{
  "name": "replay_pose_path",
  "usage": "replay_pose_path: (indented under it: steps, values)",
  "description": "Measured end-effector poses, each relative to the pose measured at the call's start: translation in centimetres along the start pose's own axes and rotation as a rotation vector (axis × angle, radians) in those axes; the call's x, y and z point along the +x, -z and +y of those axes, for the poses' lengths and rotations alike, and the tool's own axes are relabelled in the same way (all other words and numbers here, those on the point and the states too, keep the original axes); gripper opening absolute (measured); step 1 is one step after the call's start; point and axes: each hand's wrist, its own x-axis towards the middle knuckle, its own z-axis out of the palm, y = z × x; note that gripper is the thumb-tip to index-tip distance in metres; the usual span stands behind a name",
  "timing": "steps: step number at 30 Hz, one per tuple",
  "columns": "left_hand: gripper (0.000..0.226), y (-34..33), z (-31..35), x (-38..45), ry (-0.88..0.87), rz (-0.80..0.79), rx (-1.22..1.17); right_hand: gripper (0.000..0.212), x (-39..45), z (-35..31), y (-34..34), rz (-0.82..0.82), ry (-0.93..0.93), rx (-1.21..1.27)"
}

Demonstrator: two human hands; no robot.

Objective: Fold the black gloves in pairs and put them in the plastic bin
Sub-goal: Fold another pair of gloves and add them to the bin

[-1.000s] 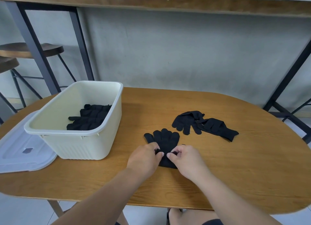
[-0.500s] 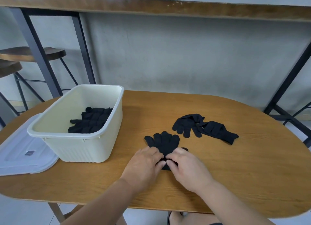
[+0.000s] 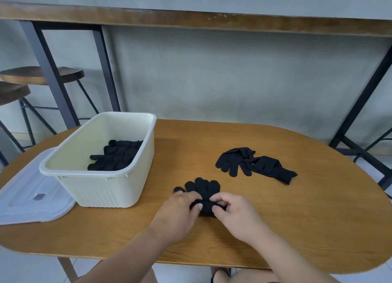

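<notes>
Black gloves [image 3: 203,194], both hands pinching cuff

Readable text: none anywhere in view.
Lid [image 3: 31,198], lower left of frame: carries a small dark tag [image 3: 39,196], too small to read.

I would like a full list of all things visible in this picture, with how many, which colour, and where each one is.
table: one, brown wood, oval, under everything.
plastic bin: one, cream, on the table's left part.
gloves in the bin: black, number unclear, at the bottom of the bin.
lid: one, pale translucent, flat, left of the bin.
loose gloves: seemingly two, black, crumpled, on the table right of centre.
gloves being folded: black, stacked, at the table's front centre.
stools: two, dark wooden seats, far left behind.
counter: one, wooden top, dark metal legs, behind.
left hand: one, pinching the cuff end.
right hand: one, pinching the cuff end.
</notes>
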Motion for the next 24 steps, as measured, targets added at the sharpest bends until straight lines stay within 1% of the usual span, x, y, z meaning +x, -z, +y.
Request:
replay_pose_path:
  steps: [3, 6, 9, 11, 13, 15, 18, 20, 24]
  values:
    - [0.023, -0.4, -0.3, 1.3, 0.134, -0.046, -0.05, 0.011, 1.2, -0.1, 0.2, 0.031, -0.085, 0.085]
    - [0.021, -0.6, -0.6, 2.3, 0.165, -0.044, -0.028, 0.009, 2.1, -0.1, 0.2, 0.035, -0.128, 0.082]
    - [0.02, -0.8, -0.9, 2.7, 0.16, -0.035, -0.004, 0.013, 2.8, 0.3, -0.4, 0.081, -0.116, 0.006]
    - [0.013, -0.9, -1.1, 2.7, 0.147, -0.008, -0.018, 0.009, 3.1, 0.9, -0.8, 0.126, -0.068, -0.05]
    - [0.006, -0.8, -1.1, 2.6, 0.087, 0.026, -0.006, 0.005, 3.2, 1.2, -1.0, 0.135, 0.001, -0.109]
    - [0.003, -0.7, -0.9, 2.8, 0.007, 0.043, 0.041, 0.006, 3.3, 1.1, -1.0, 0.112, 0.079, -0.217]
    - [0.016, -0.6, -1.0, 2.8, -0.096, 0.049, 0.16, 0.02, 3.3, 0.6, -0.8, 0.066, 0.175, -0.373]
    - [0.026, -0.5, -1.2, 2.4, -0.149, 0.031, 0.231, 0.027, 2.9, 0.4, -0.3, 0.033, 0.217, -0.416]
    - [0.049, -0.1, -1.6, 0.9, -0.175, -0.035, 0.215, 0.045, 1.8, 0.1, 0.3, -0.058, 0.267, -0.48]
